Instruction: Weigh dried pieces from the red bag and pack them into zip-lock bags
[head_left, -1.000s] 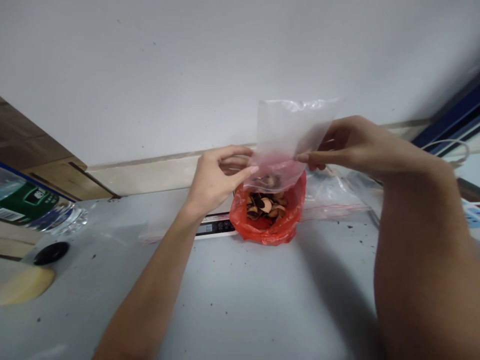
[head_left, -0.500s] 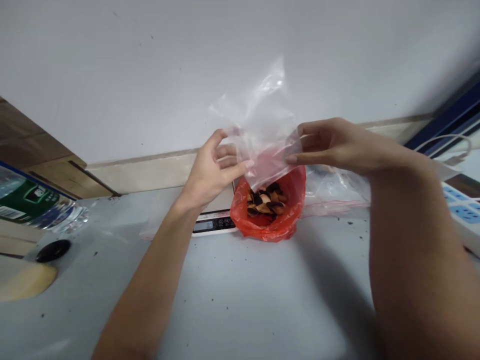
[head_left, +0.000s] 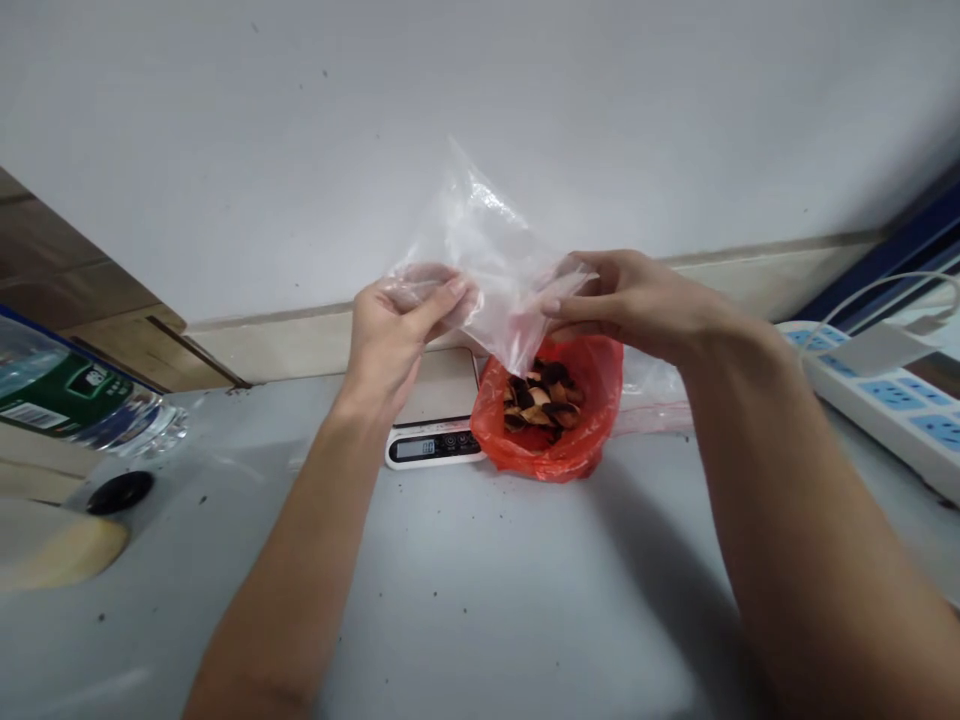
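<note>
A clear plastic bag (head_left: pixel 487 240) is stretched between my two hands, above the table. My left hand (head_left: pixel 401 325) pinches its left side between thumb and fingers. On the other side, my right hand (head_left: pixel 611 300) grips the bag's right edge, thumb against fingers. Below the bag stands an open red plastic bag (head_left: pixel 551 460) holding dark-and-tan dried slices (head_left: pixel 544 400) of a kind I cannot make out. A white digital scale (head_left: pixel 435 400) lies left of the red bag, its small display lit and its plate partly behind my left hand.
At the left are a large water bottle (head_left: pixel 82 395) with a green label, a black round lid (head_left: pixel 120 493) and a yellowish container (head_left: pixel 60 545). A white power strip (head_left: pixel 885 400) with a cable lies at the right. Another clear bag (head_left: pixel 652 390) rests behind the red one. A wall rises behind.
My hands have moved apart, the left one leftward, and the clear bag is spread wider between them. Its top corner now points further left. The view has shifted slightly.
</note>
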